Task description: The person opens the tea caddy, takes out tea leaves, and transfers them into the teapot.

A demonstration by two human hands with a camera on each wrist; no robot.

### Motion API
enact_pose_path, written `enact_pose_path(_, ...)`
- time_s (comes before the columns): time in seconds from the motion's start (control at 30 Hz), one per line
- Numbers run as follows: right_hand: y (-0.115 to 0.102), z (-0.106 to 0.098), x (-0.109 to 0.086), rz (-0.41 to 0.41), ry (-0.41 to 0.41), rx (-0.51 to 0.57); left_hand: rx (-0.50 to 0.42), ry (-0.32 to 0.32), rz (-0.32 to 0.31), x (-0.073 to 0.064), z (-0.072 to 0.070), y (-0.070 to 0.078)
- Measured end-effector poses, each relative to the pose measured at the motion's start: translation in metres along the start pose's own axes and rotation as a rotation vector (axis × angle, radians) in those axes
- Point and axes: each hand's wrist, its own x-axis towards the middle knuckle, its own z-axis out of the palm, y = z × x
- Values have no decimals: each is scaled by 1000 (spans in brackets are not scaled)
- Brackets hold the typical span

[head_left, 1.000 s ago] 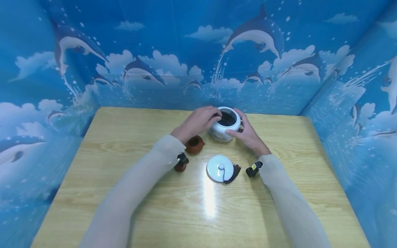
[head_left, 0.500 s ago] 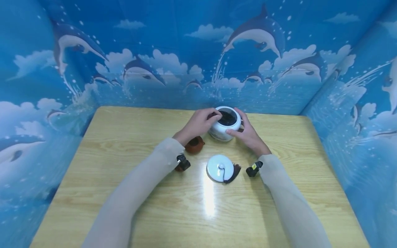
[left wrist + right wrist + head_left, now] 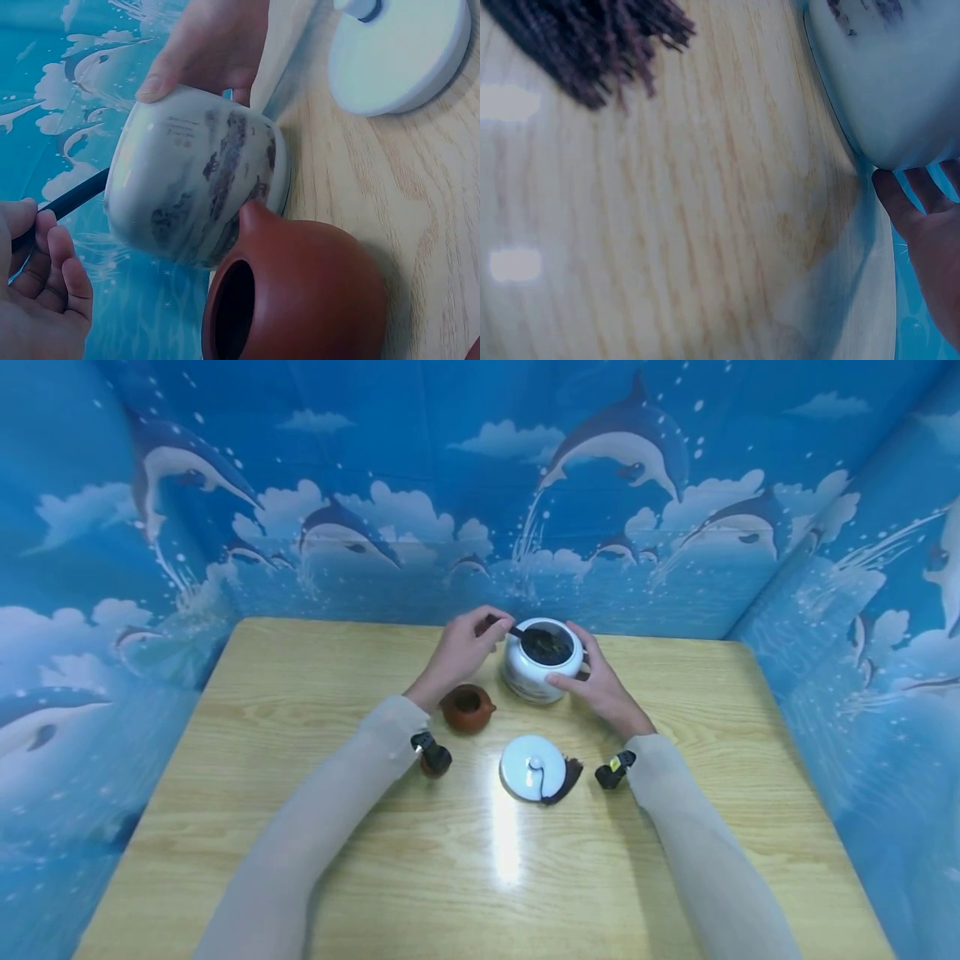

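Observation:
A white lidded-type jar with a dark painted design stands near the table's back edge, its top uncovered. Inside it are dark leaf-like pieces, resembling tea leaves. My left hand pinches a slim dark stick-shaped tool beside the jar's left rim; the tool's far end goes into the mouth and is hidden. My right hand grips the jar's right side, thumb at the front and fingers behind. Just below my left hand sits a reddish-brown clay teapot, uncovered, spout toward the right.
A white round lid with a knob and dark tassel lies in front of the jar. A small reddish-brown piece shows partly under the left wrist camera. The wooden table meets a blue dolphin-printed curtain behind.
My left hand has drawn back from the jar's mouth toward the left, bringing the dark tool's handle into view and uncovering more of the teapot. My right hand and the jar stay put.

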Motion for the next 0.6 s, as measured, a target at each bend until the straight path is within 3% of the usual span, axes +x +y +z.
enact_pose_path(0.27,1,-1,0,5,1,-6,-81,35,-41,-3,-7,-2)
enact_pose_path(0.5,1,-1,0,8,2,-1,-245,38,-32,-4,-12,-13)
enact_pose_path(0.6,1,-1,0,5,3,-2,-275,48,-55,-4,-14,-15)
